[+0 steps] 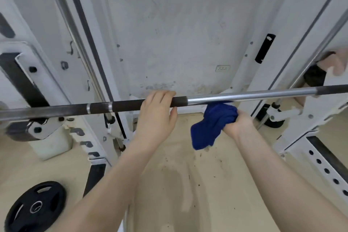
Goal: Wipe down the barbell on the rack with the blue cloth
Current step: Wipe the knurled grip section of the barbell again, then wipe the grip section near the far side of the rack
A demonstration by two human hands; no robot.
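Steel barbell [244, 96], one, lay across the white rack [293, 111], running the full width of the view at a slight tilt, with a dark rough grip section to the left of centre and bright chrome to the right.

Left hand [156, 113]: rested on the dark section, fingers hooked over the top of the bar, thumb below; a steadying hold.

Right hand [237, 124]: clenched around the bunched blue cloth [211, 124], which sat just under the chrome section. Whether its top fold actually touched the bar could not be told from this angle.

Step in hand, as judged: bringing the cloth up onto the chrome to wipe. To do it well, the cloth would want to be wrapped over and round the bar rather than dabbed from beneath, then drawn along in long passes while the left hand kept the bar from rolling.

Room and edges: clear chrome ran rightward from the cloth to the next dark section near the right upright, giving a fair stroke. Leftward travel was blocked by the left hand, which would need shifting. The rack hooks at either end marked the limits. A black weight plate [35, 206] lay on the floor [207, 184], well apart, lower left.
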